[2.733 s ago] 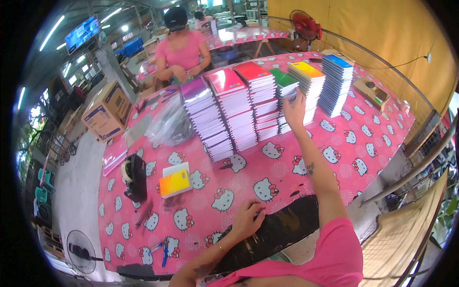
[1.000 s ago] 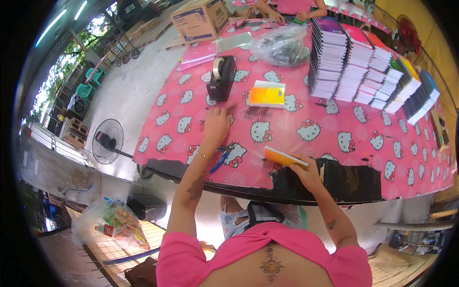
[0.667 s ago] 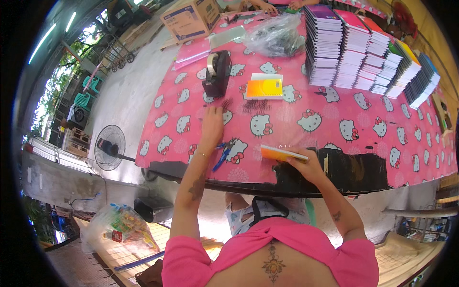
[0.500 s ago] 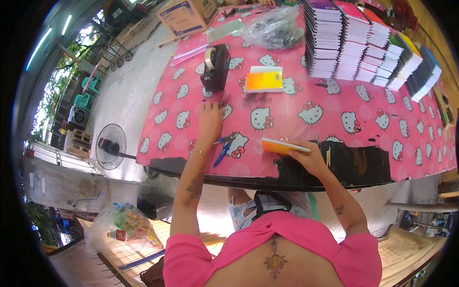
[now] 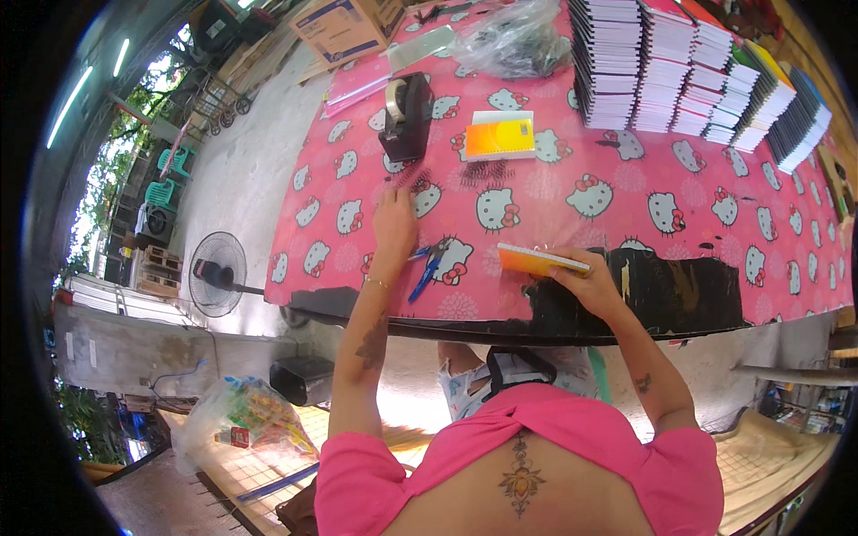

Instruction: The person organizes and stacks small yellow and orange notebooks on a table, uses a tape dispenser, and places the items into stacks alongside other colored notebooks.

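Plastic bag (image 5: 509,40) of dark contents (image 5: 542,59), handheld notebook (image 5: 529,261)

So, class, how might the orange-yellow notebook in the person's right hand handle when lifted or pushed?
Probably fairly stiff: the notebook shows no clear sag, though the right hand grips only one end. Likely light, since it looks thin. Flat-sided, it seems unlikely to roll.

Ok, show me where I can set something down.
Free: the middle of the table, between the flat notebook, the orange notebook in the right hand and the notebook stacks; also left of the left hand, to the edge. Crowded: the far side, with those stacks and the plastic bag, and around the tape dispenser.
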`<control>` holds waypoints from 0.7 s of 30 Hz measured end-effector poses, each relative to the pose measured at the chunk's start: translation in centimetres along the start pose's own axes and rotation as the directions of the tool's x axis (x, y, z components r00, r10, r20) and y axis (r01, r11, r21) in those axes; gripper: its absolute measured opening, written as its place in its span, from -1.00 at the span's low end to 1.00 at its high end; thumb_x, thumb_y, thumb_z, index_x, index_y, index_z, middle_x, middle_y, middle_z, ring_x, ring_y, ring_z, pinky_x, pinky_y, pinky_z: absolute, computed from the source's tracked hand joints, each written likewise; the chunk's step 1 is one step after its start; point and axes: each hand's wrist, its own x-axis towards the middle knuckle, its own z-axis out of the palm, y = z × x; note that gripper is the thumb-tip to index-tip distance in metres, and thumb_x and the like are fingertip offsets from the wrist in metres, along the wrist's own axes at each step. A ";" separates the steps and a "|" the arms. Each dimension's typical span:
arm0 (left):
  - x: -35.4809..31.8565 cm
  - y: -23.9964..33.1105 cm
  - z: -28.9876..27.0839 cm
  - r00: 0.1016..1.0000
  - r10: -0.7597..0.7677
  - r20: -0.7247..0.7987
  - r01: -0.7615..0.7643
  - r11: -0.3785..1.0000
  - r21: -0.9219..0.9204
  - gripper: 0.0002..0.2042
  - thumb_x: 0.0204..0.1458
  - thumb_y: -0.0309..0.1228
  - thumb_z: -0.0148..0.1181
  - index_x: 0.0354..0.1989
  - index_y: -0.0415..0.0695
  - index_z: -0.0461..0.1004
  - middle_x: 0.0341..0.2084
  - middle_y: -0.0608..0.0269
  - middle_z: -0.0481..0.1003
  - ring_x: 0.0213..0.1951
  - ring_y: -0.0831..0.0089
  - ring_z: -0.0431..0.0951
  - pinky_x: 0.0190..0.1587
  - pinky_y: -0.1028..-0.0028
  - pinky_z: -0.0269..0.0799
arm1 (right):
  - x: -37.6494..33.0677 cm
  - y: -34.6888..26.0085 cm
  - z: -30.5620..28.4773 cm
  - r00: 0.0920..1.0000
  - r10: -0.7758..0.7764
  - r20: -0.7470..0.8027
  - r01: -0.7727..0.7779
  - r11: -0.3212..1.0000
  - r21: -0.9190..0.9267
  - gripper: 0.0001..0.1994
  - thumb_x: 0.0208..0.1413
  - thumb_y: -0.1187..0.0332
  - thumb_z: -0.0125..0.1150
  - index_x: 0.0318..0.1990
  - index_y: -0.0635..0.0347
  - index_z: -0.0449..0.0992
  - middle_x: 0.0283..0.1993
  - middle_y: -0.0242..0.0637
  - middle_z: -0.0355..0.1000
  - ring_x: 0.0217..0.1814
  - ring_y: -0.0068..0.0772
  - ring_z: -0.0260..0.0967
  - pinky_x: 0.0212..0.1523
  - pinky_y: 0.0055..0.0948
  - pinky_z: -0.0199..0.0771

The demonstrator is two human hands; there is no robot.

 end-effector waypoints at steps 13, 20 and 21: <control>1.4 5.7 -3.4 0.996 -0.061 -0.066 0.050 0.987 -0.151 -0.76 0.23 -0.33 0.03 -0.04 -0.20 0.44 -0.31 -0.01 0.49 -0.27 0.01 0.51 -0.26 0.15 0.45 | -0.2 0.4 -0.3 0.999 -0.024 -0.035 0.023 1.000 -0.012 -0.72 0.18 0.51 0.21 0.05 0.33 0.52 -0.13 -0.31 0.56 -0.09 -0.59 0.46 -0.01 -0.58 0.42; -4.1 12.5 -8.9 0.985 -0.010 0.173 0.132 0.686 -0.715 -0.76 0.10 -0.50 0.19 -0.06 -0.22 0.53 -0.40 0.11 0.53 -0.48 0.21 0.48 -0.41 0.33 0.38 | 0.0 1.1 -0.6 0.997 -0.075 -0.028 0.070 0.988 -0.140 -0.74 0.17 0.51 0.23 0.02 0.33 0.54 -0.16 -0.32 0.57 -0.13 -0.61 0.45 -0.05 -0.56 0.43; -4.4 12.7 -9.1 0.984 -0.009 0.177 0.135 0.683 -0.718 -0.76 0.10 -0.50 0.19 -0.06 -0.22 0.53 -0.40 0.11 0.53 -0.48 0.21 0.48 -0.41 0.33 0.38 | 0.0 1.2 -0.7 0.997 -0.070 -0.040 0.064 0.989 -0.134 -0.75 0.17 0.51 0.23 0.01 0.33 0.54 -0.17 -0.31 0.58 -0.13 -0.61 0.44 -0.06 -0.56 0.43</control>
